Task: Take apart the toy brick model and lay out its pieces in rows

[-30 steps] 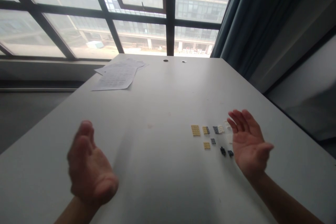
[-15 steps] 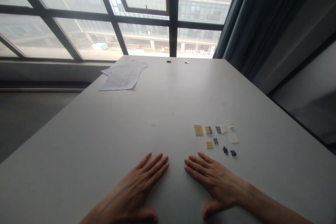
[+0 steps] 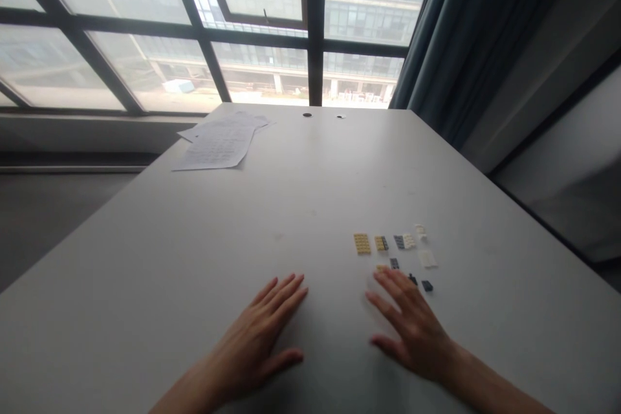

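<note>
My left hand (image 3: 264,326) is open over the white table, fingers stretched forward, holding nothing. My right hand (image 3: 412,320), open with fingers apart, hovers at the near side of several small building-block pieces. Its fingertips partly cover a small yellow piece (image 3: 381,268) and a black piece (image 3: 413,278). Beside the hand lies another black piece (image 3: 427,286). Farther back are a yellow studded plate (image 3: 361,244), a yellow and grey piece (image 3: 381,243), a grey and white piece (image 3: 404,242), a small dark grey piece (image 3: 394,263), a white piece (image 3: 420,232) and a pale, see-through flat piece (image 3: 427,259).
Printed paper sheets (image 3: 216,145) lie at the table's far left. Two small round holes, one a dark hole (image 3: 307,115), sit near the far edge of the table (image 3: 291,187). Windows stand behind, and a dark curtain (image 3: 436,45) hangs at the right.
My right hand has moved right and forward to the pieces, its fingers spreading and partly covering two of them. My left hand has lifted slightly. The view has shifted a little.
</note>
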A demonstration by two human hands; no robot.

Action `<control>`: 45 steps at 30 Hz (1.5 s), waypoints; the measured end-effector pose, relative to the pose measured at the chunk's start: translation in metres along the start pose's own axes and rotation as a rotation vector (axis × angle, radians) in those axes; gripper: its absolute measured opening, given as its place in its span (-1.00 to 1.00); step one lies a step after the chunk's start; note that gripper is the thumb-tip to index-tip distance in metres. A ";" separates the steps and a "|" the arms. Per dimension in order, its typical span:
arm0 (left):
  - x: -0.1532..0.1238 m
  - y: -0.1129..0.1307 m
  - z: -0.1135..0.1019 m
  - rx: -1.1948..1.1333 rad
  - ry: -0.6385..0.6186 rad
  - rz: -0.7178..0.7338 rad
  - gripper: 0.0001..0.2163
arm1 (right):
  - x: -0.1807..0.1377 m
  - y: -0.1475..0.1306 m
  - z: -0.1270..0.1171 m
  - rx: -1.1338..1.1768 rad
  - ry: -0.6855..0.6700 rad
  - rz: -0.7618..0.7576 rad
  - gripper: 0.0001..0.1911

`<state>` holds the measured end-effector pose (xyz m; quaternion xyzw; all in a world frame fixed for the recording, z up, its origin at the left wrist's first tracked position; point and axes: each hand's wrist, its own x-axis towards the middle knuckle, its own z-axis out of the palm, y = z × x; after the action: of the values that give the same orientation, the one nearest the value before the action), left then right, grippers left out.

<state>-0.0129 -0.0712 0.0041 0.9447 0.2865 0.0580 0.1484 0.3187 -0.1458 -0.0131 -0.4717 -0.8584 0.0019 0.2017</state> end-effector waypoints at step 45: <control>0.093 -0.060 -0.011 0.146 0.112 -0.144 -0.34 | 0.114 -0.001 0.043 0.069 -0.242 0.074 0.11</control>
<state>0.0307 0.0308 -0.0017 0.9254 0.3647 0.0788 0.0668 0.2486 -0.0457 -0.0131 -0.4922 -0.8579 0.0957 0.1123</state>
